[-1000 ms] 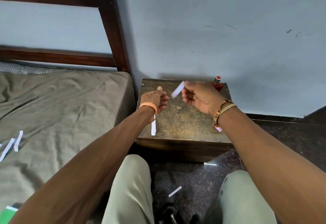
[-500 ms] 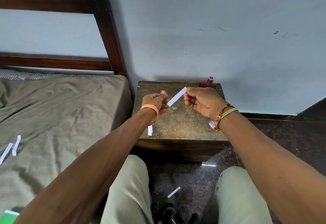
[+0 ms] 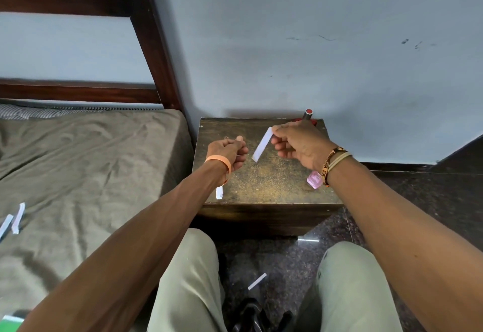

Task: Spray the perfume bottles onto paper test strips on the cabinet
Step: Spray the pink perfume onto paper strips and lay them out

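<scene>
Floor before the counter (image 3: 266,182): one stray strip (image 3: 257,281). Counter's front-left edge: strip stack (image 3: 219,192), half under a wrist. Front-right: pink bottle (image 3: 314,179), part-hidden. Above the counter: left hand (image 3: 228,152) curled, thumb up, contents unseen. Right hand (image 3: 300,146) pinches a plain white test strip (image 3: 262,144), slanting. Back-right: red-capped bottle (image 3: 308,115), mostly hidden.

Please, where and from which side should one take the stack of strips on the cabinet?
I would pinch the near end of the stack from the front: it lies flat by the front edge of the cabinet, and the left arm covers its far end.
</scene>
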Demonstrator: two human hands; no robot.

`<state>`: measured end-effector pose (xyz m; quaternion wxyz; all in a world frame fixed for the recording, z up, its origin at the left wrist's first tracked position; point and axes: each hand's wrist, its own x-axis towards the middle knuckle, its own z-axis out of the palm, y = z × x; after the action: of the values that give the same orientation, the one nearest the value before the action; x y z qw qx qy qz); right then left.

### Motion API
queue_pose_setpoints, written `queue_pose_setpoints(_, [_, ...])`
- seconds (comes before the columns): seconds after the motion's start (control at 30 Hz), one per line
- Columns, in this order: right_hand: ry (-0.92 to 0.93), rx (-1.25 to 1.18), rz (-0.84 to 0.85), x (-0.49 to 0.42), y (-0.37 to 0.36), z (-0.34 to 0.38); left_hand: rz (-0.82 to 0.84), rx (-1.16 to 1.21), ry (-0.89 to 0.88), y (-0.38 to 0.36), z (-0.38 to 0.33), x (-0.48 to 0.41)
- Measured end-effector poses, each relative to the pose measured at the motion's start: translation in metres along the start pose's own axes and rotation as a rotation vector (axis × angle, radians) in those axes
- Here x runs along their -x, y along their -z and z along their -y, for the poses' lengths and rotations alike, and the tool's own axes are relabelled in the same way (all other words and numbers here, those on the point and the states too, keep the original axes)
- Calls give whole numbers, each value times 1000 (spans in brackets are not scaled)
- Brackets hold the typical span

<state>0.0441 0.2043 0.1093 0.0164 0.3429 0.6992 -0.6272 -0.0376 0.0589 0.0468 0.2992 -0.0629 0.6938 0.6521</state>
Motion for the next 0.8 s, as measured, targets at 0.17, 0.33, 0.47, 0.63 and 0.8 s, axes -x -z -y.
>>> queue_pose_setpoints(0.17, [-63,-502,302,8,18,8,-3,-6,4,0,2,-2])
queue_pose_setpoints(0.33, [-109,-265,238,7,19,5,7,-29,15,1,6,-3])
queue_pose_setpoints(0.47, [-109,-572,361,5,22,9,26,-36,18,2,9,-4])
queue_pose_setpoints(0.63, [0,-143,276,-2,15,-2,27,-52,24,0,12,-7])
queue_pose_setpoints(0.8, [-95,-146,180,-13,14,-13,41,-80,14,0,16,-10])
